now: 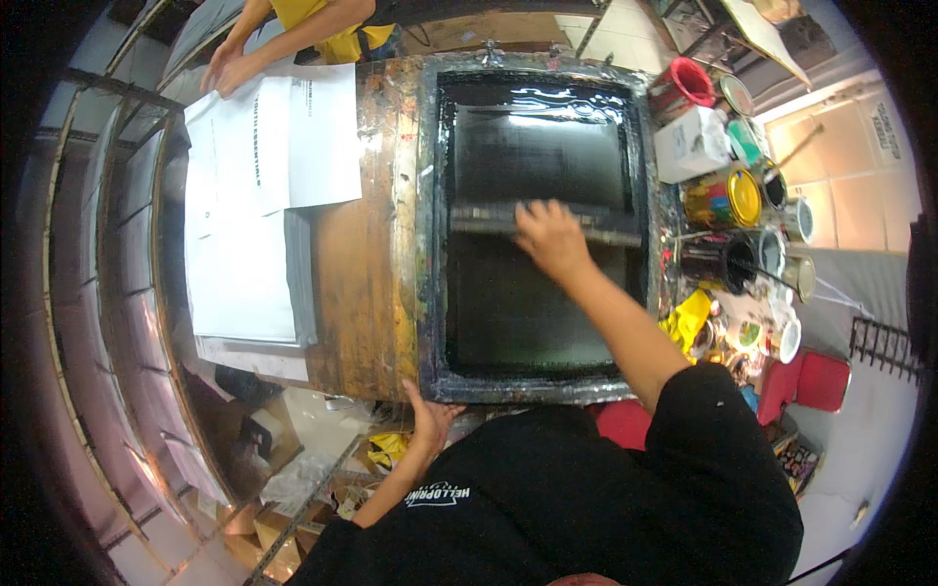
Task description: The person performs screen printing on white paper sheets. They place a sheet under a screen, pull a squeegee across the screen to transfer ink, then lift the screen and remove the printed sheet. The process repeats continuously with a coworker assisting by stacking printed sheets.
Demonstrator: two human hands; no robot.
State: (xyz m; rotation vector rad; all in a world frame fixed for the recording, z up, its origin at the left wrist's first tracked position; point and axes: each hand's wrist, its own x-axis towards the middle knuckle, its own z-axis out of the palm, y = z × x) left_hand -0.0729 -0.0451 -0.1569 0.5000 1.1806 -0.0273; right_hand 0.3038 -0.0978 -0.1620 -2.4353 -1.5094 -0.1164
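Observation:
A large dark screen-printing frame (427, 293) lies on the wooden table, its mesh coated with wet black ink that shines at the far end. My right hand (554, 237) is closed over the top of a long squeegee (606, 227), which lies crosswise on the mesh around the middle. At the near left corner of the frame, my left hand (431, 418) rests against the table edge, thumb stretched apart from the fingers. Its fingers are partly hidden. Left of the frame is a thick stack of white printed sheets (239, 283).
Another person's hands (231, 70) touch the far end of the sheets. Paint cans, including a yellow one (745, 198) and a red one (692, 82), crowd the right side. A metal rack (117, 283) stands at left. A red chair (821, 381) is at lower right.

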